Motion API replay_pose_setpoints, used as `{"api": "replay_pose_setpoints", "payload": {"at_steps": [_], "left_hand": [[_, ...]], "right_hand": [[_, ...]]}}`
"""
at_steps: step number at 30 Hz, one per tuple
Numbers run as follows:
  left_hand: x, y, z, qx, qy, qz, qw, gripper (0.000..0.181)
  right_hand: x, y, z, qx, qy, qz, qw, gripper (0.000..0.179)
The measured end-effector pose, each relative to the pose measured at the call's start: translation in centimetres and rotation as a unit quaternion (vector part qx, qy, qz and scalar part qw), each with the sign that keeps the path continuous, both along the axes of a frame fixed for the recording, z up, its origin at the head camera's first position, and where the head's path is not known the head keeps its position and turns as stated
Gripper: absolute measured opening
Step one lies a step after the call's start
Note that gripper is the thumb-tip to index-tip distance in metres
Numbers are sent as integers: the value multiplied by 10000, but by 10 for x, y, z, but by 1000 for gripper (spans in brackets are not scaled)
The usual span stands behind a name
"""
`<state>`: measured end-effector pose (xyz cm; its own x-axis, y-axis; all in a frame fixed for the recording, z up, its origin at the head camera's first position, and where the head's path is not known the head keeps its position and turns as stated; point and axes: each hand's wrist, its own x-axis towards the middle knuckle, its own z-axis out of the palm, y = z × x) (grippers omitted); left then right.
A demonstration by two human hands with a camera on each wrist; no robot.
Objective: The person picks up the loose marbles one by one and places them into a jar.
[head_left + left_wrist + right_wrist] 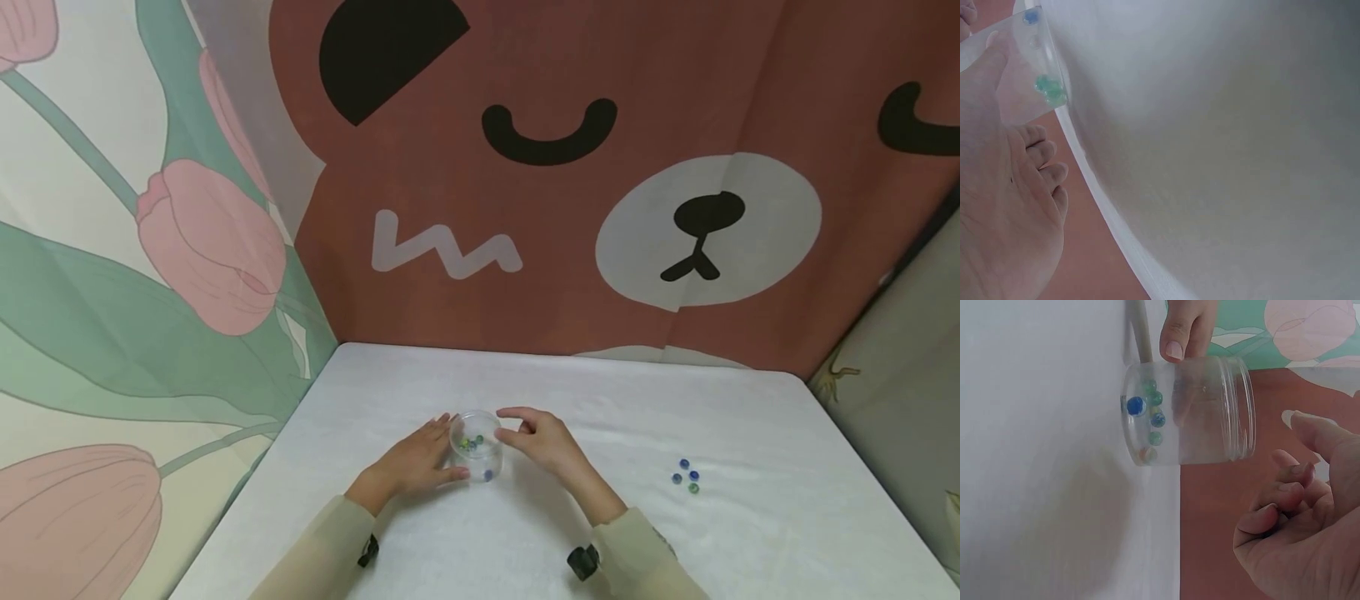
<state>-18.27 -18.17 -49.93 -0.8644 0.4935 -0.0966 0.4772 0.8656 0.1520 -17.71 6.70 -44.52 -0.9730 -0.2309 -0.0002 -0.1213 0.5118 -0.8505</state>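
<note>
A clear plastic jar (486, 460) stands upright on the white table, its round mouth uncovered. Several green and blue marbles (1156, 399) lie at its bottom, one of them a deep blue marble (1135, 405). My left hand (411, 463) holds the jar from the left, thumb at the near side and fingers at the far side. Beside the jar's rim, on the right, is my right hand (546, 440). Its thumb and index finger are parted with nothing seen between them, while the other fingers (1272, 503) bend toward the palm.
Several loose marbles (684, 477), blue ones and a green one, lie in a small group on the table to the right of my right arm. White cloth covers the table (585, 533). A brown bear-print curtain (555, 217) hangs behind it, a tulip-print one (217, 250) at left.
</note>
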Motion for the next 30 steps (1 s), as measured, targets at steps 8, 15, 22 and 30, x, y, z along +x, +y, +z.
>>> {"api": "replay_pose_setpoints", "payload": {"at_steps": [8, 15, 22, 30], "left_hand": [[-1, -1, -2, -14, 64, -3, 10000, 96], [0, -1, -3, -2, 104, -74, 9999, 96], [0, -2, -4, -34, 193, -131, 9997, 98], [1, -2, -1, -17, 226, -133, 9997, 96]], "right_hand": [[3, 18, 3, -59, -68, -247, 9997, 36], [6, 34, 4, -13, -112, -345, 9993, 36], [11, 49, 4, 29, -142, -459, 9988, 35], [14, 68, 4, 222, -187, -603, 9978, 42]]}}
